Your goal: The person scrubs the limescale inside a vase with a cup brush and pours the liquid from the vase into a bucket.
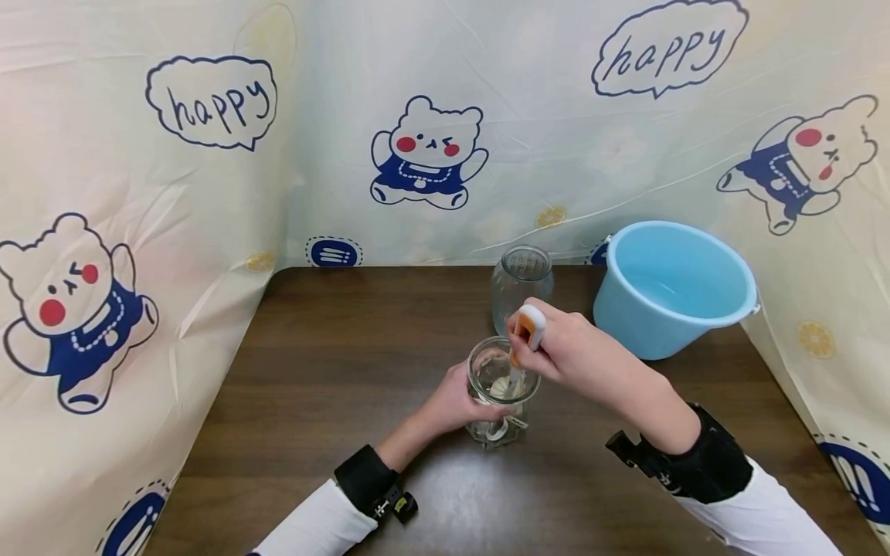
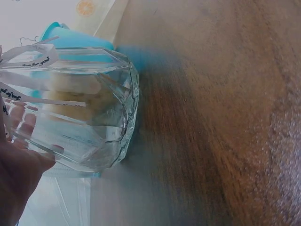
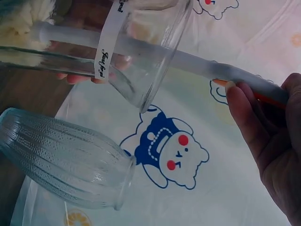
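Observation:
My left hand (image 1: 450, 401) grips a clear glass vase (image 1: 495, 439) around its side, below the wide rim. A ribbon (image 3: 108, 47) with black script is tied round the vase's neck. My right hand (image 1: 580, 351) holds the white and orange handle (image 1: 531, 326) of a bottle brush above the opening. Its pale grey shaft (image 3: 197, 63) runs down through the mouth. The fluffy cream brush head (image 3: 19, 30) is inside, low in the vase. In the left wrist view, the vase's thick faceted base (image 2: 127, 108) is close over the table, with the brush head blurred behind the glass.
A second, ribbed glass vase (image 1: 511, 289) stands just behind, near the table's back edge. To its right is a light blue bucket (image 1: 640, 332). A printed cloth (image 1: 334, 139) with bears hangs behind and beside the brown wooden table (image 1: 334, 347).

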